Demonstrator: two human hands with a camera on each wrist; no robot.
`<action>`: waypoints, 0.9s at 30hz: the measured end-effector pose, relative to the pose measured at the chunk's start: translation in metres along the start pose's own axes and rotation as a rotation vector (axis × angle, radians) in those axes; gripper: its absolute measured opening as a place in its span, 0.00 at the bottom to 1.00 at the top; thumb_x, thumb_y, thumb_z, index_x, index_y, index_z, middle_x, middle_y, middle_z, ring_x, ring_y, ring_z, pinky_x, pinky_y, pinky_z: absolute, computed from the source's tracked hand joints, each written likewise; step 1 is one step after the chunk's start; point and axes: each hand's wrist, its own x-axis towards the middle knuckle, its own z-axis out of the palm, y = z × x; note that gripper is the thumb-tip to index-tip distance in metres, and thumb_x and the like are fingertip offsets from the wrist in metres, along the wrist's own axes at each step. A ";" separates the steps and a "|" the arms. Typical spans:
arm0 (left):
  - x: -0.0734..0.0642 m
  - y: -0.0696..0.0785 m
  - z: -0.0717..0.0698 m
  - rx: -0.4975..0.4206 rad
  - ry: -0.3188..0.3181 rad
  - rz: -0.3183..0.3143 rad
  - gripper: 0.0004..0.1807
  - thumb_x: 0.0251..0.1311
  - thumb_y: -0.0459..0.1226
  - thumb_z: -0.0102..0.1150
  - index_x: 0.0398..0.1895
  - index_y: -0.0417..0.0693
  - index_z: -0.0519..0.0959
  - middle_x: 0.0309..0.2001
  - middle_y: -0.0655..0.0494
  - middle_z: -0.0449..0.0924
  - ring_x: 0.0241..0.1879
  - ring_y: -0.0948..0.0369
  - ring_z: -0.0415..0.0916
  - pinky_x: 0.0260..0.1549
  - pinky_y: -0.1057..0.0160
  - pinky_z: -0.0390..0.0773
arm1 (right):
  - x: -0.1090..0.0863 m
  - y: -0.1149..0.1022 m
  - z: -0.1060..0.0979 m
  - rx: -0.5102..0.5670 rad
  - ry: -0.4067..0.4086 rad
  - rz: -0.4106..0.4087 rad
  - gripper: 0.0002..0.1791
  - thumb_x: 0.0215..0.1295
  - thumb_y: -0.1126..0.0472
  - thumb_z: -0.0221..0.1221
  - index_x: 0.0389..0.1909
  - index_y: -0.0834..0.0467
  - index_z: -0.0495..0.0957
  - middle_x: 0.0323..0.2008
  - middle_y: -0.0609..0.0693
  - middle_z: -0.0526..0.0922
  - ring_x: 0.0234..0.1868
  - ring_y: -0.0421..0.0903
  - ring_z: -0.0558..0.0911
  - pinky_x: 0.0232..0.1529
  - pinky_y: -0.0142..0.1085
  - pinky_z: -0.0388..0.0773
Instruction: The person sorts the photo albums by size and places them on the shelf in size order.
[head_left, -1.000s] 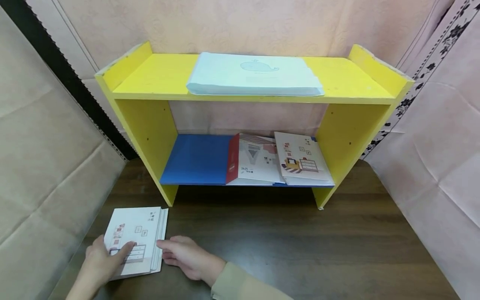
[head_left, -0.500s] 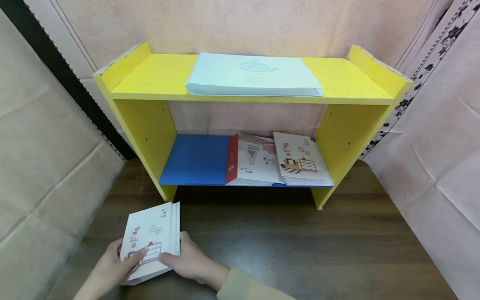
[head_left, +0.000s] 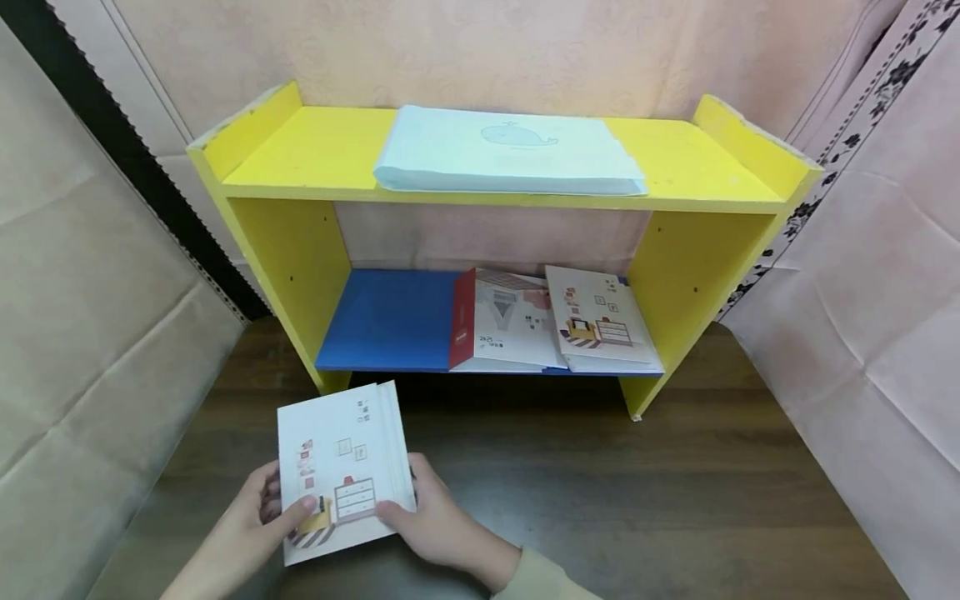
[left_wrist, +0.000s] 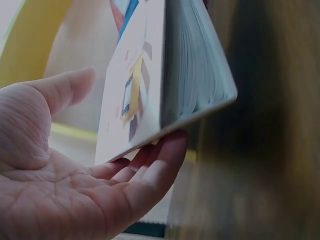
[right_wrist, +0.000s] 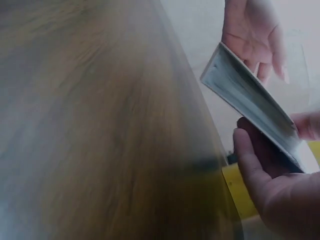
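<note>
A white hardcover book, printed with a small room scene, is held tilted above the wooden surface in front of the shelf. My right hand grips its right side, thumb on the cover and fingers beneath, as the right wrist view also shows. At the left side is my left hand. Its fingers touch the book's edge in the left wrist view, while the thumb stands clear of the cover. The page edges face that camera.
A yellow shelf unit stands behind. Its blue lower board carries a red-spined book and white books towards the right. A folded light-blue item with a whale lies on top. Cloth hangs at the sides.
The book has been lifted off the wooden surface and moved right and towards the shelf. My right hand has taken hold of its right side; my left hand has moved along with it.
</note>
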 end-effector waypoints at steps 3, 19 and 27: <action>0.000 0.012 0.008 0.002 0.008 0.035 0.44 0.63 0.47 0.62 0.70 0.34 0.48 0.58 0.39 0.67 0.54 0.50 0.71 0.40 0.65 0.78 | -0.006 0.000 -0.009 0.053 0.007 -0.014 0.27 0.70 0.62 0.56 0.65 0.50 0.56 0.50 0.45 0.80 0.44 0.41 0.83 0.41 0.35 0.81; 0.017 0.035 0.052 -0.413 -0.003 0.248 0.31 0.69 0.40 0.56 0.71 0.50 0.56 0.58 0.43 0.70 0.50 0.56 0.78 0.47 0.54 0.80 | -0.004 -0.037 -0.054 0.112 0.139 -0.059 0.31 0.70 0.61 0.58 0.68 0.48 0.55 0.57 0.48 0.77 0.51 0.47 0.82 0.48 0.39 0.80; 0.020 0.038 0.067 -0.625 0.045 0.372 0.27 0.72 0.34 0.48 0.71 0.44 0.54 0.60 0.40 0.65 0.52 0.54 0.77 0.47 0.49 0.78 | 0.006 -0.041 -0.063 0.157 0.098 -0.042 0.33 0.69 0.56 0.58 0.70 0.46 0.53 0.56 0.50 0.78 0.50 0.50 0.82 0.50 0.41 0.79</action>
